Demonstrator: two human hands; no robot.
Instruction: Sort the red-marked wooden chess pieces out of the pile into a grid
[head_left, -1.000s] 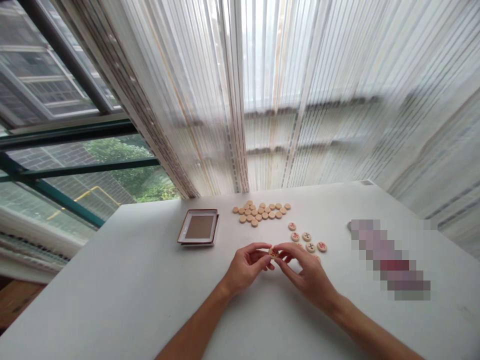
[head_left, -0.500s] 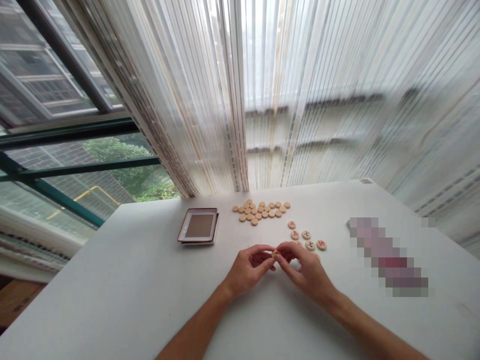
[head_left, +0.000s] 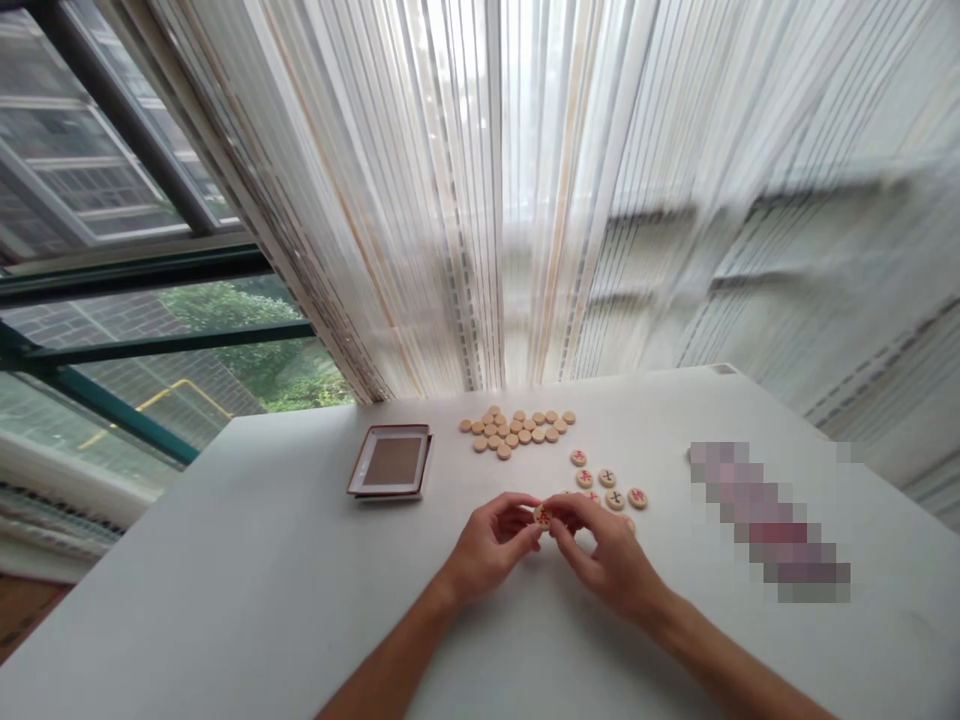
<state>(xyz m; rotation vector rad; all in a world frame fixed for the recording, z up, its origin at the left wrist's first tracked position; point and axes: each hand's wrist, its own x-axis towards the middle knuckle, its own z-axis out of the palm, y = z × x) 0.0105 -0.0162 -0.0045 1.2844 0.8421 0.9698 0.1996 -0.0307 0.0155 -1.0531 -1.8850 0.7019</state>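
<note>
Between my two hands is a round wooden Chinese chess piece (head_left: pixel 542 517), its face with a red character turned up toward me. My left hand (head_left: pixel 487 548) pinches it from the left with thumb and fingers. My right hand (head_left: pixel 611 555) grips its right side between thumb and index finger. Just beyond my right hand lie several face-up pieces with red or dark characters, among them a red-marked piece (head_left: pixel 637 498) and a dark-marked piece (head_left: pixel 607 478). Some of these are partly hidden by the right hand. Farther back, a cluster of blank-side-up pieces (head_left: pixel 514 440) lies close together.
All this lies on a white table (head_left: pixel 262 590). A shallow square box (head_left: pixel 390 462) with a brown middle sits left of the pieces. On the right is a long blurred-out object (head_left: pixel 765 520). Striped string curtains (head_left: pixel 420 200) and a window border the table's far side.
The held piece has turned so that its red character now shows more fully. Both hands keep their hold on it, and the view has shifted slightly.
</note>
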